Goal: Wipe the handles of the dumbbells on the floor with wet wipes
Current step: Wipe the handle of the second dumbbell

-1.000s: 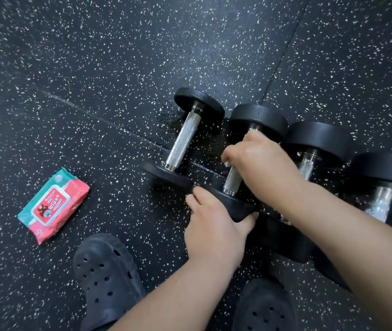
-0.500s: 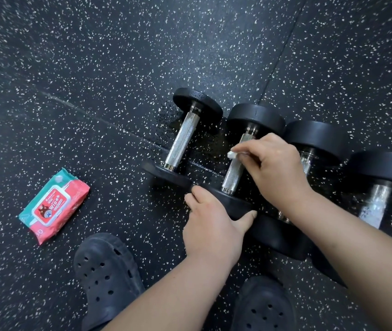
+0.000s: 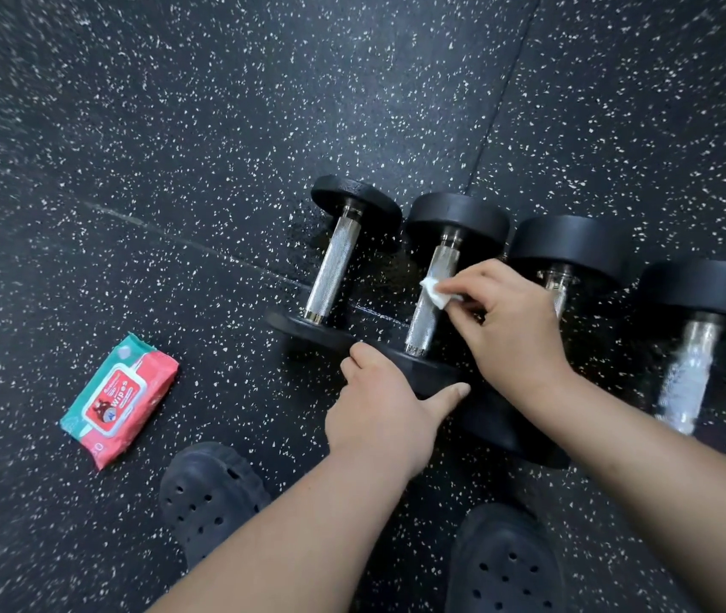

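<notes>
Your right hand [image 3: 516,323] pinches a crumpled white wipe [image 3: 434,292] on the knurled steel dumbbell handle [image 3: 423,325]; your left hand [image 3: 383,413] grips its round black head [image 3: 425,369].

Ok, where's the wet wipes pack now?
In the head view, the wipes pack lies on the floor at lower left, apart from the leftmost dumbbell and just beyond the left clog.
</notes>
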The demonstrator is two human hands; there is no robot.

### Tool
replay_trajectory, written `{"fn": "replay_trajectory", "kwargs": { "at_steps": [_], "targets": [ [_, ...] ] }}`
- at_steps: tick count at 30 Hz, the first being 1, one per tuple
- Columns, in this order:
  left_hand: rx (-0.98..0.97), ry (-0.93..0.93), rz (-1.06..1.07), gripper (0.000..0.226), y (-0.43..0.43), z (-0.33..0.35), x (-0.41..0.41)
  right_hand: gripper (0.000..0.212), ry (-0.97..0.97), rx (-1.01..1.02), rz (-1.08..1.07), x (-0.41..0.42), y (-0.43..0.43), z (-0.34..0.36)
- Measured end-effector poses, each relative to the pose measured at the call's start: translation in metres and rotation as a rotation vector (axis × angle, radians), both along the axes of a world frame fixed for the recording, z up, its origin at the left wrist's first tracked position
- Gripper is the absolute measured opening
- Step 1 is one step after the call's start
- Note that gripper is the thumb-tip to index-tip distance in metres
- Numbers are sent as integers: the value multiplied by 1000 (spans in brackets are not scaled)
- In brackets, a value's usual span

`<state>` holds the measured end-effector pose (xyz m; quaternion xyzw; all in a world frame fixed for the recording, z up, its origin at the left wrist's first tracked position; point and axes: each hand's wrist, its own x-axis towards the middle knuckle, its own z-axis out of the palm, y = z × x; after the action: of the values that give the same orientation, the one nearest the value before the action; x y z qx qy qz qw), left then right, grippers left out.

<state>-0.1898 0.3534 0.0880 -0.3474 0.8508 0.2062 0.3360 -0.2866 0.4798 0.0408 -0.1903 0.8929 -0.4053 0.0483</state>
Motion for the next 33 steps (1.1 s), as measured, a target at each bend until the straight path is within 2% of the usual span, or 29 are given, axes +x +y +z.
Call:
{"fn": "replay_trajectory", "kwargs": {
  "at_steps": [4,6,10,17,23,29,33],
  "targets": [
    [-16,-33,-42,101,0,2,-1,16,-139,6,8,1,4,-1],
    [-29,-40,-59,102,-1,2,-2,14,-149,17,19,-5,3,1],
    [-37,-53,-84,103,0,4,-3,7,-171,-19,-127,-13,2,4],
    [60,-97,-99,98,-11,8,-9,13,-394,-20,-118,2,1,0],
    [113,-183,-139,100,-20,15,-17,12,-449,-77,-249,-9,1,0],
    [88,-222,-153,98,-20,16,-20,14,-531,-1,-161,-3,1,0],
    [77,-227,-158,100,-18,17,-19,11,-525,-111,-287,-12,0,1]
  ]
}}
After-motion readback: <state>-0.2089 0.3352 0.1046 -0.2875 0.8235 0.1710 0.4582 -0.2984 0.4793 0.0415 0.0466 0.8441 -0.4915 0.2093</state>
